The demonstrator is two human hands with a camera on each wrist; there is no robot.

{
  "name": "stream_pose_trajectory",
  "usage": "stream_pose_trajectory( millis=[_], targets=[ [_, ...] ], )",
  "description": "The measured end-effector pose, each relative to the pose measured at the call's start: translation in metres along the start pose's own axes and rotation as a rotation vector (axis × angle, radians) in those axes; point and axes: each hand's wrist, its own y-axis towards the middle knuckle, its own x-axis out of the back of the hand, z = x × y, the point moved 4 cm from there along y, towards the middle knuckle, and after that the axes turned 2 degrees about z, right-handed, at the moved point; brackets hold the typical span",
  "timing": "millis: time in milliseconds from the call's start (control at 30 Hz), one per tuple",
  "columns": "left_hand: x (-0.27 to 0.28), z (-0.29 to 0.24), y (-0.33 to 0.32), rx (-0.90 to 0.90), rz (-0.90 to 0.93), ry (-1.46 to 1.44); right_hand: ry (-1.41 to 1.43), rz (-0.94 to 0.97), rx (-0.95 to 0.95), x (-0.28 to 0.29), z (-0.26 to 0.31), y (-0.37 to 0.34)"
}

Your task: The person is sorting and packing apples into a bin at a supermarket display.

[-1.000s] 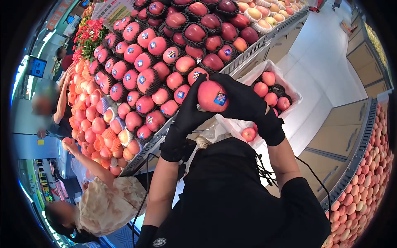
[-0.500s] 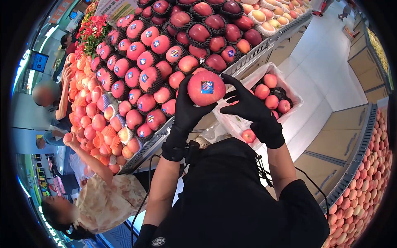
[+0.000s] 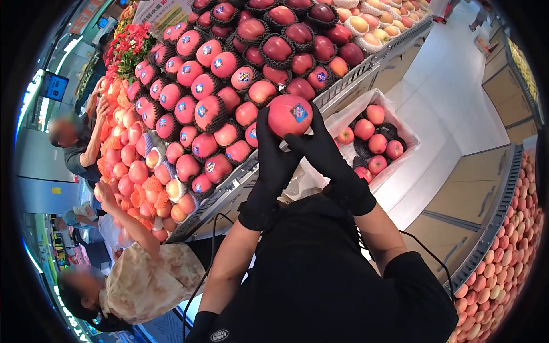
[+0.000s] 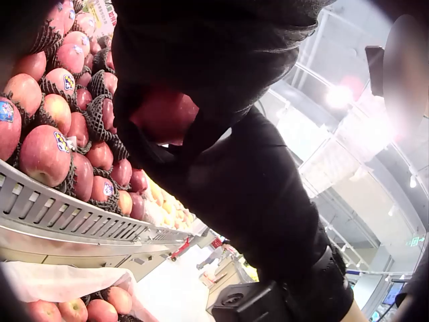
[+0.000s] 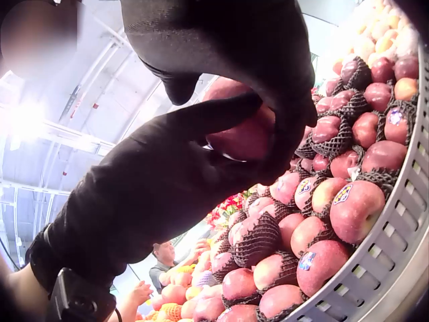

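Both hands wear black gloves and hold one large red apple [image 3: 290, 116] between them, its blue sticker facing up in the head view. The left hand [image 3: 277, 157] curls round the apple's left side. From the right, the right hand [image 3: 325, 151] wraps the other side, with its thumb at the apple's near edge. In the left wrist view, dark gloves hide much of the apple [image 4: 166, 117]. Between the gloved fingers in the right wrist view, part of the apple [image 5: 244, 131] shows. Behind the hands slopes a display of stickered apples [image 3: 203, 112] in black foam nets.
A grey slatted rail [image 3: 240, 183] edges the display. To the right stands a plastic-lined box [image 3: 409, 123] with several apples. Peach-like fruit [image 3: 486, 280] fills another stand at far right. A person in a patterned shirt [image 3: 154, 280] reaches toward the fruit at left.
Half a second ago the right hand was spread apart from the apple while the left held it; now both grip it. The apple's sticker has turned and shifted slightly right.
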Motion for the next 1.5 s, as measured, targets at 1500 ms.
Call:
stream_pose_trajectory(
  millis=[1500],
  targets=[
    [0.036,-0.026,0.023,0.018,0.406,-0.072,-0.300,0.215,0.290,0.024,0.060,-0.009]
  ],
)
